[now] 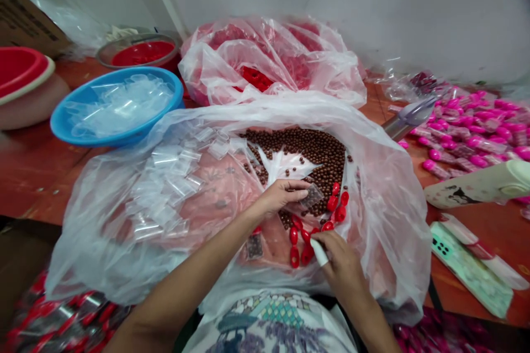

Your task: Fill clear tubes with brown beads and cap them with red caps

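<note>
A large clear plastic bag (124, 242) lies open in front of me, holding a heap of small brown balls (314, 149), several red oval shells (337, 207) and many small clear sachets (174, 176). My left hand (284, 194) pinches a small clear sachet (311, 196) with brown balls in it, just above the heap. My right hand (337, 259), one finger wrapped in white tape, reaches with closed fingers into the red shells at the bag's near edge; what it grips I cannot make out.
A blue basin (66, 121) of clear sachets stands at the left, a red basin (20, 74) beyond it. Another bag of red pieces (269, 60) sits behind. Pink packets (476, 127) cover the right side, with a white device (476, 187) and a flat pack (472, 267).
</note>
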Tool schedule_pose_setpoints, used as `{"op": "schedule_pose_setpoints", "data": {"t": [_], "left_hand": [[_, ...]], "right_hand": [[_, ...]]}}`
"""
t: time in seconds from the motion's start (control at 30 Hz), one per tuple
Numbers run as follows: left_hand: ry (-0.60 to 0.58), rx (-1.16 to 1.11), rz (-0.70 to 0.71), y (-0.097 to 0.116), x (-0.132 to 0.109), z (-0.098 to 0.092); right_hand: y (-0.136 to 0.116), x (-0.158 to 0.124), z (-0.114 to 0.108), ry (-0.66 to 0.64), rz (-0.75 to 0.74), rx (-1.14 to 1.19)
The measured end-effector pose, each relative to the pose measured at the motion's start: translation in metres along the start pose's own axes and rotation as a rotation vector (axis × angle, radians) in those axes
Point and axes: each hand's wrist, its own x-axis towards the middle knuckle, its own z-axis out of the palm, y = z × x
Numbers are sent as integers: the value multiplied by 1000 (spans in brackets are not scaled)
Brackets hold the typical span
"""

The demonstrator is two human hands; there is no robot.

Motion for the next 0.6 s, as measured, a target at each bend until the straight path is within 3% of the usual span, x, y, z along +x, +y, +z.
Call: {"op": "schedule_pose_setpoints", "data": {"t": [0.17, 0.27, 0.37, 0.47, 0.6], "left_hand": [[73, -169, 159, -6, -52, -8], [140, -209, 156, -16, -78, -14], [219, -179, 152, -29, -97, -19], [282, -133, 145, -39, -110, -19], [283, -82, 93, -47, -121, -10]], "right_hand": [[-19, 2, 4, -118, 12, -194], [-30, 3, 13, -149, 29, -386], [-34, 3, 18, -172, 48, -415], [-32, 3, 16, -140, 165, -212], [-31, 8, 13, -11, 377, 303]]}}
